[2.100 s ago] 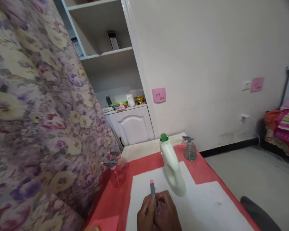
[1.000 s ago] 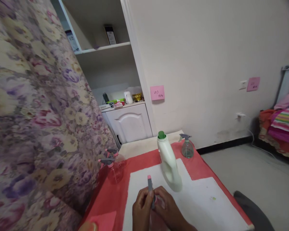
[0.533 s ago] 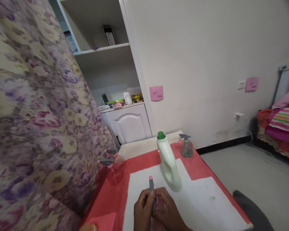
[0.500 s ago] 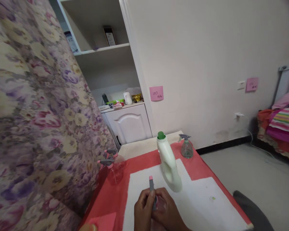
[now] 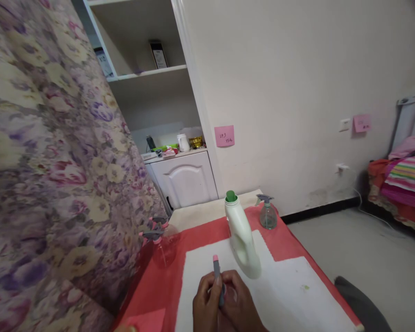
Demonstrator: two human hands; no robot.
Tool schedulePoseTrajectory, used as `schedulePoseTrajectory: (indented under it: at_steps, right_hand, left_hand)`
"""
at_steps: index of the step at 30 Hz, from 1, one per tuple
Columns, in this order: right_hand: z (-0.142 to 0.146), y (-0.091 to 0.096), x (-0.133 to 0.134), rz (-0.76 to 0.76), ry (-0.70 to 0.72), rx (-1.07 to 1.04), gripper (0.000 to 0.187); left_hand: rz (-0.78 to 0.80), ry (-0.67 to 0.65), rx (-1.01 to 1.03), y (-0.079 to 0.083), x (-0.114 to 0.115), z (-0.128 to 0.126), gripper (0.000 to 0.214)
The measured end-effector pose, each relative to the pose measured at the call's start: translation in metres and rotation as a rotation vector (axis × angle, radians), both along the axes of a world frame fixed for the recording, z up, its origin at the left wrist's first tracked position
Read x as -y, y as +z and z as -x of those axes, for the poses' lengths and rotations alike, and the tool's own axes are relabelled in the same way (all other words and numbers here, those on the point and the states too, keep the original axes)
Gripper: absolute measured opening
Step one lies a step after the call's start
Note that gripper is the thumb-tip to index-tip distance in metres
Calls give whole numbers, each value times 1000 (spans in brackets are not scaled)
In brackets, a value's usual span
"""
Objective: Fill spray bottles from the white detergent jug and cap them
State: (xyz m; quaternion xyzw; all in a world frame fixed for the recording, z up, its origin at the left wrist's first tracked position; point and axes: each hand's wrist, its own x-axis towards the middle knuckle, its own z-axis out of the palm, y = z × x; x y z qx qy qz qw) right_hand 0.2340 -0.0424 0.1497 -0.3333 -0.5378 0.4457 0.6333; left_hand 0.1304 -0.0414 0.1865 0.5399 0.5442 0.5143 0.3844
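Note:
Both hands are closed around a spray bottle with a grey trigger head, a pink nozzle tip and a clear pinkish body. My left hand grips the head, its thumb lying along the top. My right hand wraps the bottle from the right, just below the head. Palms and fingers hide most of the body and the trigger. Just beyond my hands stands a pale green jug, uncapped, with green inside its mouth.
Two pink-and-grey spray bottles stand at the table's left. A clear spray bottle with a grey head is at the back right. White paper lies on the red cloth. A floral curtain hangs close on the left.
The view has tilted very slightly. Both hands keep their grip on the spray bottle, and nothing else has visibly moved.

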Motion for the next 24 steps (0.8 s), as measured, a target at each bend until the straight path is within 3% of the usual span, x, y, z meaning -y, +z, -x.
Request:
schedulePoseTrajectory:
  at_steps: [5, 11, 18, 24]
  right_hand:
    - [-13, 8, 0, -154, 106, 150, 22]
    - [-9, 12, 1, -27, 30, 95, 23]
    - [-16, 9, -1, -199, 147, 174, 31]
    - [-8, 8, 3, 35, 45, 96, 33]
  left_hand:
    - [14, 9, 15, -2, 1, 2, 40]
    - [7, -3, 35, 4, 4, -3, 40]
    - [20, -12, 60, -2, 2, -1, 41]
    - [1, 6, 54, 0, 4, -5, 40]
